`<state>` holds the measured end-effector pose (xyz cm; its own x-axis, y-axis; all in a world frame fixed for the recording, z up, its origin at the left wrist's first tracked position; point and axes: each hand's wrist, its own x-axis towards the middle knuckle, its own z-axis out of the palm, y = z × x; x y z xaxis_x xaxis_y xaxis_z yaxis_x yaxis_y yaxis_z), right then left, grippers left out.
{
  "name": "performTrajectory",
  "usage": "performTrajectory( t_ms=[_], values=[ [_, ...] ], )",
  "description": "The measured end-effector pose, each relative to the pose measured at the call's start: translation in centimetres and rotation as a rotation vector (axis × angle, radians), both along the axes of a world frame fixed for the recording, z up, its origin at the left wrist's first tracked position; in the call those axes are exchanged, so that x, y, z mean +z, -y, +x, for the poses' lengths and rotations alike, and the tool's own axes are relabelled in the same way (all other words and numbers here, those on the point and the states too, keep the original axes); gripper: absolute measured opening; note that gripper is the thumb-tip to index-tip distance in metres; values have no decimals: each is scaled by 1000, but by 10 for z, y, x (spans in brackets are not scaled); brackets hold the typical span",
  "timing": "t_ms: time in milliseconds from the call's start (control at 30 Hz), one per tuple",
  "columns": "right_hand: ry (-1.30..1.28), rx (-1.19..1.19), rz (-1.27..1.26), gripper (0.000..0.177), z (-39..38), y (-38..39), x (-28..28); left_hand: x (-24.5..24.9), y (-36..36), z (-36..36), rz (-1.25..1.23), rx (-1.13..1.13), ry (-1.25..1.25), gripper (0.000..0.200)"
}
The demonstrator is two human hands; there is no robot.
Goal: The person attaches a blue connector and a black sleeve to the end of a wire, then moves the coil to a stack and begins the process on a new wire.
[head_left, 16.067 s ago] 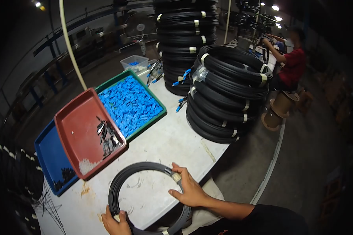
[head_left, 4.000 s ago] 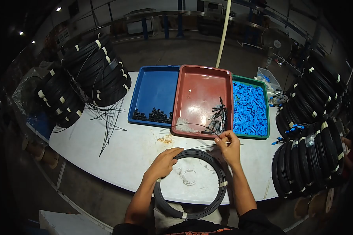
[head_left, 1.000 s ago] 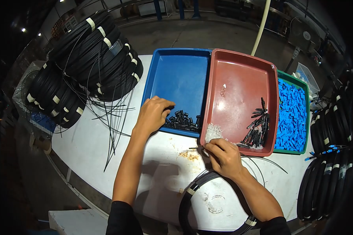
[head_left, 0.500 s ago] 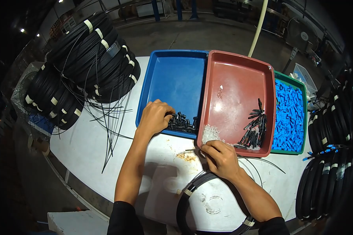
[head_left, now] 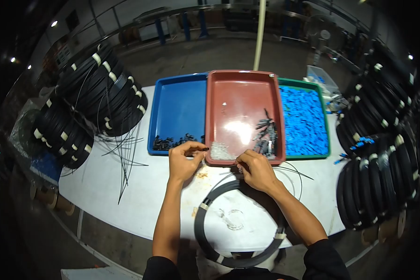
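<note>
My left hand (head_left: 185, 159) is over the front edge of the blue tray, beside the red tray's front left corner. Its thumb and forefinger pinch a small black plastic part (head_left: 206, 149), mostly covered by the fingertips. At the front rim of the red tray (head_left: 242, 95), my right hand (head_left: 257, 171) is closed on the end of a thin black cable; the tip is hidden. Below it lies a taped coil of black cable (head_left: 201, 226). Loose black parts (head_left: 164, 142) fill the front of the blue tray (head_left: 179, 105). Small clear pieces (head_left: 220, 151) lie by my fingers.
Black pieces (head_left: 266, 135) lie at the red tray's right. The green tray (head_left: 329, 151) holds many blue parts (head_left: 303, 121). Cable coils stand stacked at the left (head_left: 105, 88) and right (head_left: 375, 191). Loose cable ends (head_left: 123, 172) spread over the white table (head_left: 140, 205).
My left hand has come out of the blue tray, moving right toward my right hand with a small black part. My right hand stays closed on the cable. The camera view has shifted.
</note>
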<state>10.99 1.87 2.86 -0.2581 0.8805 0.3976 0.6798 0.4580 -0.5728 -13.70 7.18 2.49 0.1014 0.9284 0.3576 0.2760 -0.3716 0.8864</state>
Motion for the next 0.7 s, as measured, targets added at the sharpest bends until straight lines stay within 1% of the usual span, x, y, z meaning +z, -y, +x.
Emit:
performTrajectory(
  t_ms=[33,100,167,233,267,300,367,400,433,533,633,667,700],
  values=[
    [6,-27,14,7,10,10,3,-1,8,9,6,-31,21,20],
    [-185,-101,-67,6,30,32,7,-5,20,26,19,-84,38,20],
    [-225,-170,-35,7,47,45,4,-5,30,43,10,-126,36,20],
    [-324,-275,-54,9,58,57,6,-3,40,57,-44,-121,70,19],
    [-338,-310,4,10,62,60,2,-5,43,62,-58,-134,119,19],
    [-342,-320,5,10,64,63,-2,-6,47,65,-58,-145,114,19],
    [-440,-353,16,9,67,63,-4,-5,46,67,-17,-114,91,20],
    [-445,-340,24,10,69,62,-3,-7,45,69,-54,-135,160,21],
    [-446,-349,23,10,69,59,-4,-10,44,71,-57,-143,158,21],
    [-550,-253,-29,14,69,42,-14,-14,47,82,-35,-145,152,22],
    [-586,-279,-72,12,61,35,-17,-17,55,93,5,-177,151,22],
    [-635,-271,-19,13,57,33,-22,-18,56,95,37,-183,142,21],
    [-636,-268,-26,13,55,33,-26,-20,55,93,31,-178,141,21]
  ],
)
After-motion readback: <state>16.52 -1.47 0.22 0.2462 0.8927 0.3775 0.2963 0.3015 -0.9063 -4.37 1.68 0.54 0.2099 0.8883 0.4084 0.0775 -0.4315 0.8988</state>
